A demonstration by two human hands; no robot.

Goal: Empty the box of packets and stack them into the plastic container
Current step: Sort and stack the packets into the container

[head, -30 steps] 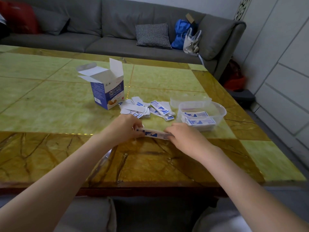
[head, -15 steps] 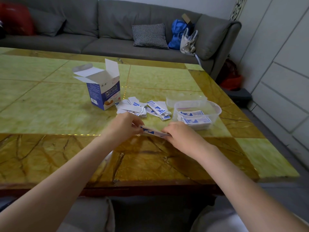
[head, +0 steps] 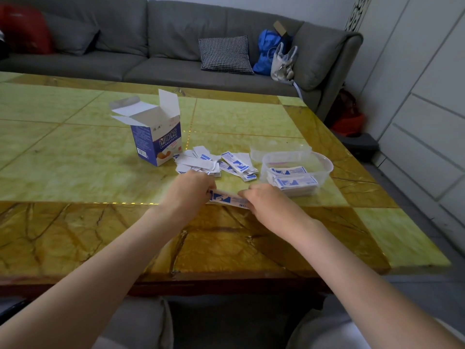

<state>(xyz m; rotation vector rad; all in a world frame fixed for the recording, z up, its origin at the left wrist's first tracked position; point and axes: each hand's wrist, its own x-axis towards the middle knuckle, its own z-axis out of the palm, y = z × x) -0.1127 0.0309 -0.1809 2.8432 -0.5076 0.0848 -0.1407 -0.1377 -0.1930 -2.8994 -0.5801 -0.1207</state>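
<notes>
Now | left hand (head: pixel 187 188), right hand (head: pixel 264 199) | both pinch packets (head: pixel 226 199) between them

Soft daylight, wide-angle edge distortion

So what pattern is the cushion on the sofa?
Black-and-white houndstooth check on the cushion, seen in the head view.

Open stretch of surface (head: pixel 63 177) left of the box (head: pixel 157 137). Right of the box, loose packets (head: pixel 216 163) scattered up to the plastic container (head: pixel 324 167); lid (head: pixel 279 149) just behind.
</notes>
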